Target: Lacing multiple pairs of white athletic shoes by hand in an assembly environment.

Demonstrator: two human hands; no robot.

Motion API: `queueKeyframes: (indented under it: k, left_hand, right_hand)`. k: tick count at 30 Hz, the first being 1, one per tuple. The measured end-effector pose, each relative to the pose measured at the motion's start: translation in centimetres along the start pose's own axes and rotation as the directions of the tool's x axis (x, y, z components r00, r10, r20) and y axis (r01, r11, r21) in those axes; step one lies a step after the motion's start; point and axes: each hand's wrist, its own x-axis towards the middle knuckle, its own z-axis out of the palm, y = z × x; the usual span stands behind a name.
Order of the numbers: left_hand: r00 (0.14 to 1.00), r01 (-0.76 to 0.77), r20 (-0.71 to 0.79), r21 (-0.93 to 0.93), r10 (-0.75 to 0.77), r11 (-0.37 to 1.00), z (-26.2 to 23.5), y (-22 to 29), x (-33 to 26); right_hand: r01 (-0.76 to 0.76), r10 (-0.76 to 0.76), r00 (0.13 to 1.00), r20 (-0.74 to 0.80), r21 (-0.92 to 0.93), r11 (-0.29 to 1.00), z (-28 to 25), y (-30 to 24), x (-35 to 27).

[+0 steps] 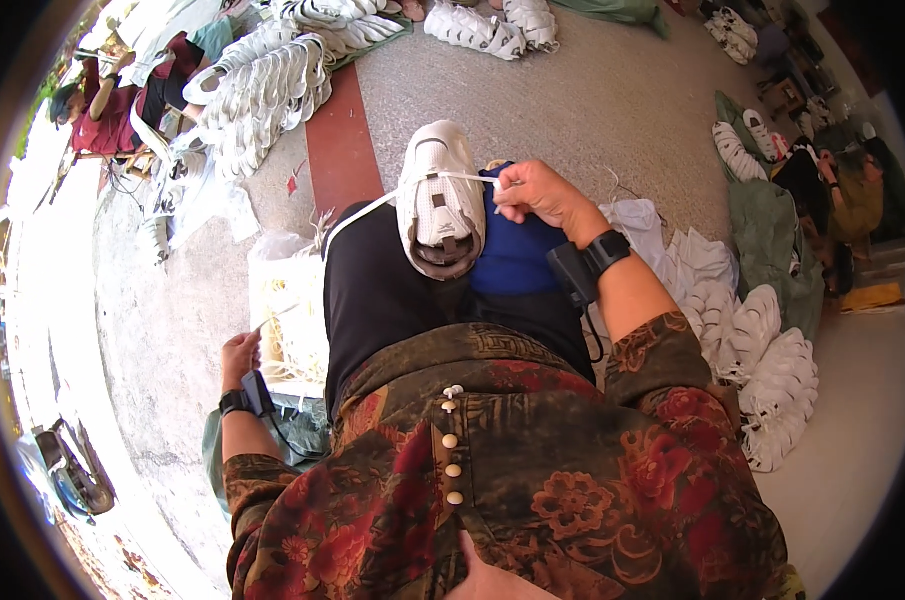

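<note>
Grey floor (533, 95) spreads toward 12 o'clock. Your right hand (533, 195), at 3 o'clock from the white shoe (443, 205), pinches its lace (473, 177) in closed fingers; your left hand (241, 358), at 8 o'clock, is curled, its hold impossible to tell. The shoe sits at your knees; white shoe parts (761, 335) lie piled at 4 o'clock.

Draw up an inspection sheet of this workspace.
Surface: lap in black trousers, blue cloth over the right thigh; floor beyond.
Work items: white shoe on the lap, white lace across it.
Clutter: right shoe pile, left shoe pile; pale strands beside the left leg.
Hands: right hand pinches the lace; left hand is near the strands, grip unclear.
Cables: right cable and left cable, at the wrist devices.
Surroundings: person in red upper left; another person at right.
</note>
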Motion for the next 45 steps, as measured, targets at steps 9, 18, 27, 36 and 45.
queueKeyframes:
  k: [9, 18, 27, 36, 45]
  left_hand:
    - [0.86, -0.18, 0.435, -0.228, 0.266, 0.957, 14.2, 14.0, -4.6]
    - [0.857, -0.211, 0.418, -0.249, 0.301, 0.945, 14.8, 14.6, -4.0]
    - [0.808, -0.423, 0.338, -0.236, 0.482, 0.875, 18.8, 18.5, -6.5]
    - [0.712, -0.514, 0.443, -0.199, 0.545, 0.834, 27.1, 21.6, -7.3]
    - [0.62, -0.776, 0.274, 0.349, 0.735, 0.525, 31.0, 21.7, -5.9]
  right_hand:
    - [0.276, -0.361, 0.897, -0.254, -0.317, 0.908, 4.0, 0.8, 7.5]
    - [0.147, -0.431, 0.872, -0.233, -0.715, 0.683, 4.5, 0.5, 8.1]
    - [-0.097, -0.221, 0.958, -0.185, -0.929, 0.358, 7.0, -2.7, 9.9]
    - [-0.079, -0.518, 0.813, -0.267, -0.931, 0.357, 8.9, -0.4, 6.0]
    - [-0.017, -0.426, 0.891, -0.155, -0.951, 0.31, 6.4, -0.1, 6.6]
